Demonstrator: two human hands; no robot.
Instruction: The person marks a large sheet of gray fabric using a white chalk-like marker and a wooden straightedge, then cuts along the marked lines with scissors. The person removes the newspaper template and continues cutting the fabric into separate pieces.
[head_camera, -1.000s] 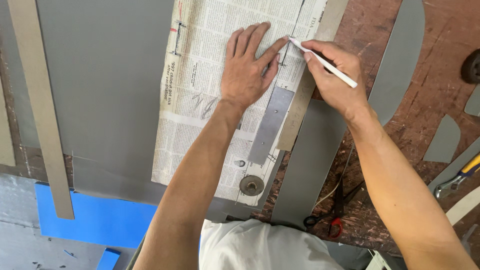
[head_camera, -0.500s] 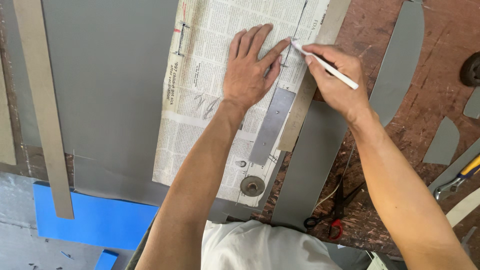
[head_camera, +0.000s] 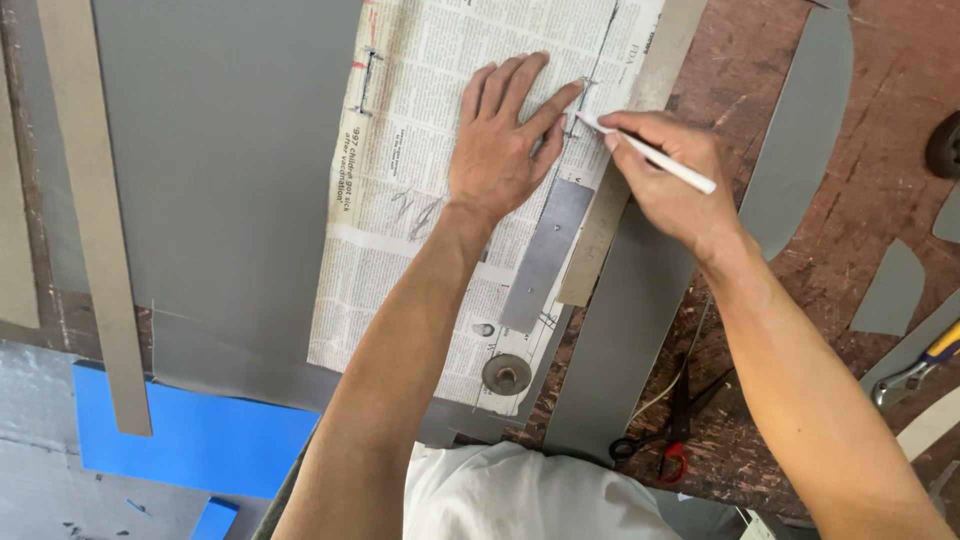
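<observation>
Head view: left hand (head_camera: 505, 150) lies flat, fingers spread, on yellowed newspaper (head_camera: 420, 180); right hand (head_camera: 672, 180) pinches a slim white pencil (head_camera: 650, 155), tip beside left fingertips.

Newspaper (head_camera: 420, 200) lies on sheet (head_camera: 220, 180), which lies on table (head_camera: 880, 200). Left hand (head_camera: 500, 150) flat on newspaper, left of ruler (head_camera: 548, 255). Strip (head_camera: 625, 160) just right of ruler. Right hand (head_camera: 665, 180) over strip, holding pen (head_camera: 650, 155), tip at ruler's far end. Weight (head_camera: 506, 374) on newspaper's near edge. Scissors (head_camera: 665, 440) at table's near edge. Pliers (head_camera: 915, 365) far right.
</observation>
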